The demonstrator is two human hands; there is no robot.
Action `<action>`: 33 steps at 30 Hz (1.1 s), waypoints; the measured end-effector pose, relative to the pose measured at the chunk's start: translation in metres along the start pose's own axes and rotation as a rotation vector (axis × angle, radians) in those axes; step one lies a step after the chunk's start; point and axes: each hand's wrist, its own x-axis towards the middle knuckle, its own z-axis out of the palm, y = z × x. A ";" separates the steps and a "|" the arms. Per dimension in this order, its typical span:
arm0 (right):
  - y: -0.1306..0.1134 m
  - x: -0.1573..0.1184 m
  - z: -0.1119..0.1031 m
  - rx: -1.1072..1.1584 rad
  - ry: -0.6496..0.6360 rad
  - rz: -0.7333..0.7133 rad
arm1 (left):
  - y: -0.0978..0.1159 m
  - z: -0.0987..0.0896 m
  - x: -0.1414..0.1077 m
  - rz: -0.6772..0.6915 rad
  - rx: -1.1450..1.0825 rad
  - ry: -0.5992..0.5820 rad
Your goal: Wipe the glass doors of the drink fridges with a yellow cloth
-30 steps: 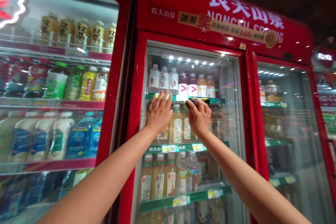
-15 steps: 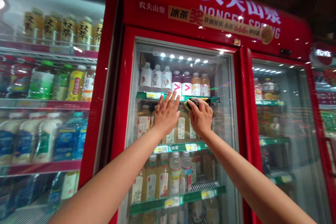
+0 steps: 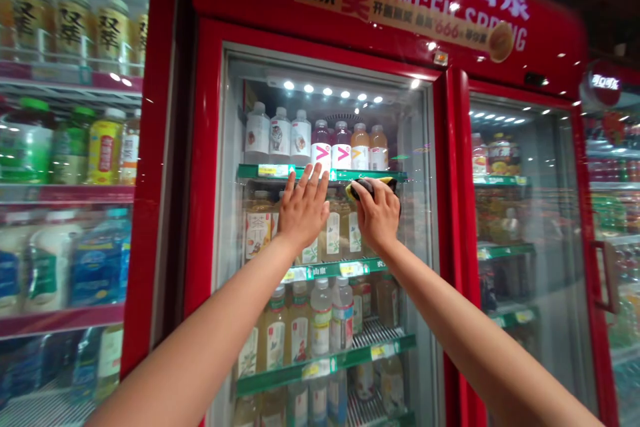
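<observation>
A red drinks fridge (image 3: 203, 147) with a glass door (image 3: 417, 227) stands in front of me. My left hand (image 3: 304, 208) is against the glass with its fingers spread and nothing in it. Just right of it, my right hand (image 3: 377, 213) presses a black cloth with a yellow edge (image 3: 389, 182) to the same door, fingers curled over it; part of the cloth is hidden beneath the hand. Behind the glass, bottles with white labels (image 3: 257, 133) line the top shelf, whose green edge (image 3: 250, 171) runs near my fingertips.
At the left is another fridge (image 3: 137, 213) holding several rows of bottles. A second glass door (image 3: 555, 213) adjoins on the right, with a red handle (image 3: 606, 277) beyond it. Lower green shelf edges (image 3: 285, 377) show through the glass.
The view has shifted, so the fridges sit further left and slightly higher in the frame. Both hands remain on the glass, the right one still with the cloth.
</observation>
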 end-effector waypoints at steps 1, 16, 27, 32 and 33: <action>0.001 0.007 0.000 -0.001 -0.018 -0.026 | 0.001 0.000 0.000 -0.001 0.002 0.002; 0.062 0.010 -0.011 0.012 -0.070 0.026 | 0.049 0.016 0.014 0.100 -0.011 -0.004; 0.103 -0.007 -0.015 0.033 -0.019 0.053 | 0.074 0.034 0.026 0.095 -0.006 0.022; 0.112 0.028 -0.015 0.066 -0.083 -0.041 | 0.080 0.041 0.029 0.088 -0.008 0.041; 0.117 0.033 -0.015 0.060 -0.082 -0.032 | 0.080 0.042 0.030 0.092 -0.011 0.042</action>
